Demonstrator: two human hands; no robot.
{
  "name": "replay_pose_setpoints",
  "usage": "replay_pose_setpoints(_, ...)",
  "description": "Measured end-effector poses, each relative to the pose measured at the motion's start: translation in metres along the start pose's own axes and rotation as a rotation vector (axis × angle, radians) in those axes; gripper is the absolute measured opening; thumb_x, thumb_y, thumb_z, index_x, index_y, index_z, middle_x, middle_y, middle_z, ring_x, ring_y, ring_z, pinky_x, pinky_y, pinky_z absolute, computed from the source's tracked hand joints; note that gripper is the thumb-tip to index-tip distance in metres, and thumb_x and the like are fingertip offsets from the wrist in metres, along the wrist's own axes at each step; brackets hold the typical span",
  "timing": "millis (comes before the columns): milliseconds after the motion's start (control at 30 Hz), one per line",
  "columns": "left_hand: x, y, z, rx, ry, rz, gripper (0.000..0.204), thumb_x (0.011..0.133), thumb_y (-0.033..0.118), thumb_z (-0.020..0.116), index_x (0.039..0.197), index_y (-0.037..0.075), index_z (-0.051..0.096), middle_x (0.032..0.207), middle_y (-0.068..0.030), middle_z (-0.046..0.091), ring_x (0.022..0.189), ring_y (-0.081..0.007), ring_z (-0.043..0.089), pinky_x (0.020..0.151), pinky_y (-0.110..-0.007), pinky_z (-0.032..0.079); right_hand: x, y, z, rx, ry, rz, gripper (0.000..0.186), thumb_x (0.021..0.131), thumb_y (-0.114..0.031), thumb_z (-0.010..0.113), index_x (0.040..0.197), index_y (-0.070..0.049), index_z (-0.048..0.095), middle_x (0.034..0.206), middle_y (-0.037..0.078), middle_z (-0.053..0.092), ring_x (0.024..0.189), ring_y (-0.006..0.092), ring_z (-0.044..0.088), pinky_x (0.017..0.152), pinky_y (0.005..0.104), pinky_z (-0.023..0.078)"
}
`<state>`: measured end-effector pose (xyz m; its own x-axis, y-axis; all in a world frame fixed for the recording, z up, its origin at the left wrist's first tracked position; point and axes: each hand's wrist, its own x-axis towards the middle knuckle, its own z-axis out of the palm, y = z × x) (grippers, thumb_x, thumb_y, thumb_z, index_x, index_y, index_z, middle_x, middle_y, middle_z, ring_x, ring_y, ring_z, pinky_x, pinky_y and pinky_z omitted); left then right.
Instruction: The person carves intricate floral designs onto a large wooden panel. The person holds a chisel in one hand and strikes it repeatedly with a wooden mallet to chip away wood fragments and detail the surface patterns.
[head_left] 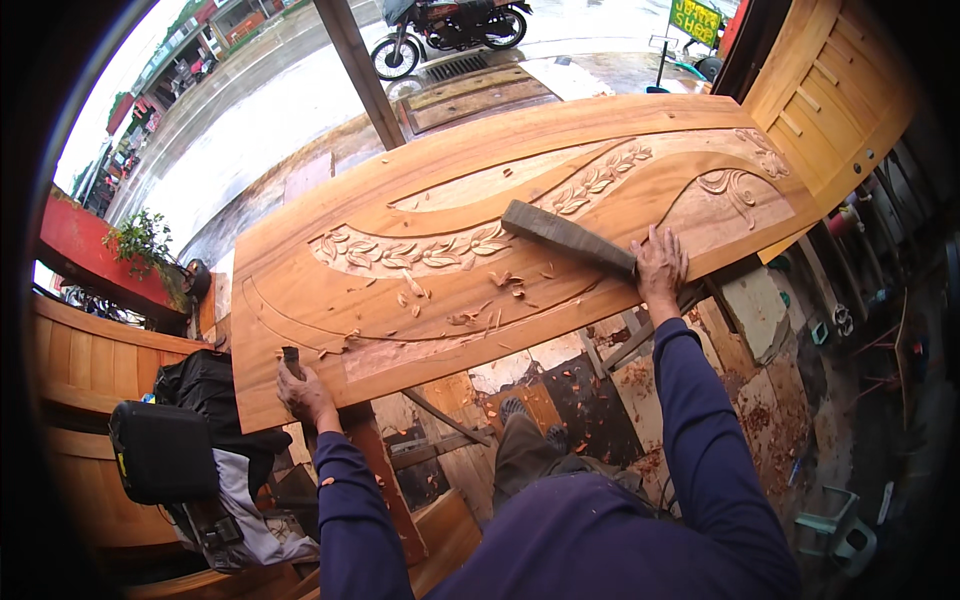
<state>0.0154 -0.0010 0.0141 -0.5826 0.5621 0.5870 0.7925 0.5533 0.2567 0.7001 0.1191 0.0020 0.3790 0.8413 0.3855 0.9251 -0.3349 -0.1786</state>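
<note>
Door panel (pixel 570 288), carved, lies before you: near its left front corner your left hand (pixel 305 396) wraps its grip round a dark tool (pixel 290 357); your right hand (pixel 660 270) clasps a long block (pixel 565 236) by one end.

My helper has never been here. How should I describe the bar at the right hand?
Find the large carved wooden panel. Near its middle, the right hand is at the right end of a long, straight-sided bar. Its dark grey-brown colour sets it apart from the paler wood and shavings around it.
</note>
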Motion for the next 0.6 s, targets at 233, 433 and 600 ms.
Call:
replay_pose_setpoints(233, 0.0007, -0.006, 0.0033, 0.022, 0.0, -0.004, 0.046, 0.091, 0.019, 0.068, 0.136, 0.012, 0.062, 0.127, -0.0176, 0.07, 0.116, -0.0376, 0.065, 0.102, -0.048, 0.05, 0.0, -0.0037, -0.0019, -0.017, -0.02, 0.015, 0.066, 0.103, -0.063, 0.049, 0.155, -0.023, 0.053, 0.163, 0.015, 0.045, 0.151, 0.0331, 0.039, 0.124, 0.0541, 0.024)
replay_pose_setpoints(433, -0.0002, -0.0035, 0.0033, 0.028, -0.005, -0.009, 0.045, 0.092, 0.02, 0.068, 0.136, 0.011, 0.062, 0.127, -0.0172, 0.07, 0.117, -0.0372, 0.065, 0.103, -0.048, 0.049, 0.0004, -0.0013, 0.0013, -0.022, -0.019, 0.016, 0.066, 0.102, -0.063, 0.049, 0.155, -0.023, 0.053, 0.163, 0.015, 0.045, 0.151, 0.0332, 0.039, 0.124, 0.054, 0.023)
replay_pose_setpoints(600, 0.0003, -0.0049, 0.0045, 0.034, 0.002, 0.002, 0.045, 0.092, 0.02, 0.069, 0.136, 0.01, 0.062, 0.127, -0.0171, 0.07, 0.117, -0.0371, 0.065, 0.103, -0.048, 0.049, 0.0014, -0.0003, 0.0031, -0.013, -0.017, 0.017, 0.067, 0.102, -0.064, 0.049, 0.155, -0.024, 0.053, 0.163, 0.014, 0.044, 0.151, 0.0332, 0.039, 0.125, 0.0539, 0.023)
